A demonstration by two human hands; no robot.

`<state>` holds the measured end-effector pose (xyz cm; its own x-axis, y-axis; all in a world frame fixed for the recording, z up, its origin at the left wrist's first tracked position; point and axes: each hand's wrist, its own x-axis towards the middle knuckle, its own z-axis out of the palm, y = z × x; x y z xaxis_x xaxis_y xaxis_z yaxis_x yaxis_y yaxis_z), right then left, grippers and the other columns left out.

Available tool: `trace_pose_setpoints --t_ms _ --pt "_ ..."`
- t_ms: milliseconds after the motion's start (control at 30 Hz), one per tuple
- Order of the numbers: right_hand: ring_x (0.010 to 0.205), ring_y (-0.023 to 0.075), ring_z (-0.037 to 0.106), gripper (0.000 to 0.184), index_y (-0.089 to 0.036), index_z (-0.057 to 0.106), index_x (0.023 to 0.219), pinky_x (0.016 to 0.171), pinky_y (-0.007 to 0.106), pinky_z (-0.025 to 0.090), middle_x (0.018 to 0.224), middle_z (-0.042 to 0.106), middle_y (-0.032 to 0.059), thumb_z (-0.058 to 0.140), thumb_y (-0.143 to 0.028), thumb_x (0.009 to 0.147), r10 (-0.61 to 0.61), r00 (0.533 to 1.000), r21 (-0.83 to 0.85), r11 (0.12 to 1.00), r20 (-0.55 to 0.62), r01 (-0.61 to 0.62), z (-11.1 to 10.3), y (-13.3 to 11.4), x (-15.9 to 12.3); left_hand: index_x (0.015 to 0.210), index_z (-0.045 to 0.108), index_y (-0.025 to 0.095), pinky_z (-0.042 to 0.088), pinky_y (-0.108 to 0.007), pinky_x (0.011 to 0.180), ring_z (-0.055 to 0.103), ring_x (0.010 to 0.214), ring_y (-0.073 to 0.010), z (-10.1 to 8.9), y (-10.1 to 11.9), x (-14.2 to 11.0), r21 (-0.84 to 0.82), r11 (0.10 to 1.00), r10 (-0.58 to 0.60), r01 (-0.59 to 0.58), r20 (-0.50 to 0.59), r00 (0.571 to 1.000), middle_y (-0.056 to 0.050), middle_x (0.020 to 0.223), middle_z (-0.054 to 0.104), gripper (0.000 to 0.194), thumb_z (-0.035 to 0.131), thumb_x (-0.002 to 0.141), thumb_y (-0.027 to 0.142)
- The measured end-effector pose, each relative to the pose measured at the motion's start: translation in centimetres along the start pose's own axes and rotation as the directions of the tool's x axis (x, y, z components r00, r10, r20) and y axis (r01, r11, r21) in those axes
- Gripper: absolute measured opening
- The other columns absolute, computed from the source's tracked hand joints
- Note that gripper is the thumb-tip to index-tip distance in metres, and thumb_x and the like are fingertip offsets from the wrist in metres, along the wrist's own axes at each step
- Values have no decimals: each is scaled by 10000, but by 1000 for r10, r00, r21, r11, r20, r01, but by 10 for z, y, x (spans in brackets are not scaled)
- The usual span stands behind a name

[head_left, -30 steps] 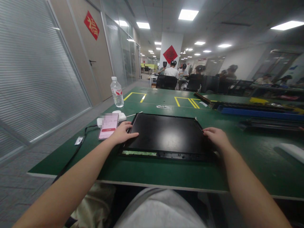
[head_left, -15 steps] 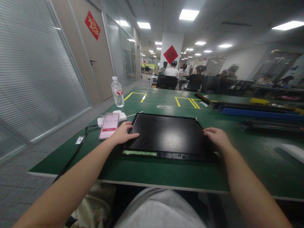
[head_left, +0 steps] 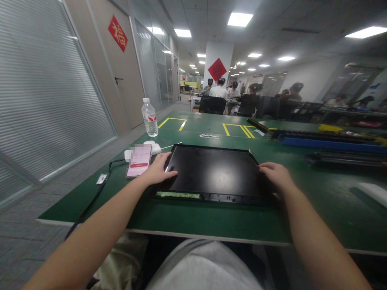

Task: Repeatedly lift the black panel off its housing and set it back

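A flat black display panel [head_left: 214, 171] lies on the green table [head_left: 193, 219] in front of me, with a strip of circuit board along its near edge. My left hand [head_left: 157, 171] grips the panel's left edge, thumb on top and fingers round the side. My right hand [head_left: 276, 174] holds the right edge, its fingers curled over the rim.
A phone [head_left: 139, 160] with a pink screen lies left of the panel on a white charger with a black cable. A water bottle [head_left: 149, 117] stands farther back. Long black and blue parts [head_left: 326, 141] lie at right. Several people sit at tables behind.
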<state>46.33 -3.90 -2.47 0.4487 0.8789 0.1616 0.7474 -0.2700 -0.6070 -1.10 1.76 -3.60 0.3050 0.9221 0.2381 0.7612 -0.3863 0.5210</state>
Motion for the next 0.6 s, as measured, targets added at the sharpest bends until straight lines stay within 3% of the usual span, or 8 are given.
trace_pose_setpoints --t_ms 233,600 --pt "794 226 665 242 -224 792 877 752 324 485 840 752 58 622 -281 714 -5 1000 -8 1000 -1 5 -1 0 0 1345 572 214 296 -536 1155 357 1399 -397 -5 -1 -3 95 986 120 -134 143 982 -163 1504 381 761 697 707 609" --pt "822 227 670 228 -224 792 867 760 320 491 868 756 60 625 -267 718 1 1000 -4 1000 -8 -1 -1 -2 -2 1422 511 269 277 -541 1157 254 1470 -395 -22 2 -11 42 968 220 -248 339 915 -163 1607 271 856 782 667 566"
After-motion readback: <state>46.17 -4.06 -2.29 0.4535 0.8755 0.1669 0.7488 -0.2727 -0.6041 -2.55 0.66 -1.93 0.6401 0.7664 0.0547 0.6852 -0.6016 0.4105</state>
